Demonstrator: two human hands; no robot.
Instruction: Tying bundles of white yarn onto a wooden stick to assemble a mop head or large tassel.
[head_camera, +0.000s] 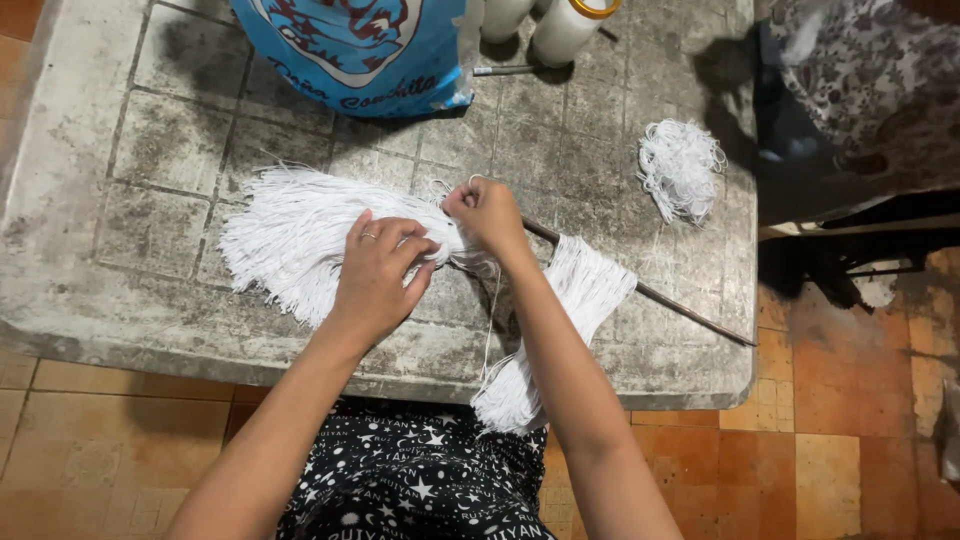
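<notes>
Pressing flat on a fanned bundle of white cotton strands (290, 240), the left hand (380, 275) holds it to the worn grey tiled surface (160, 150). The right hand (487, 212) pinches a strand beside a thin dark rod (650, 295). A blue plastic bag (360, 50) sits behind.

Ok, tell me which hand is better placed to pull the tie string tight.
Probably right: the right hand already pinches the string at the knot, while the left hand lies flat, pressing the white yarn bundle.

Left hand (378, 270) pressing white yarn bundle (290, 235); right hand (487, 212) pinching strands on table (160, 140).
</notes>
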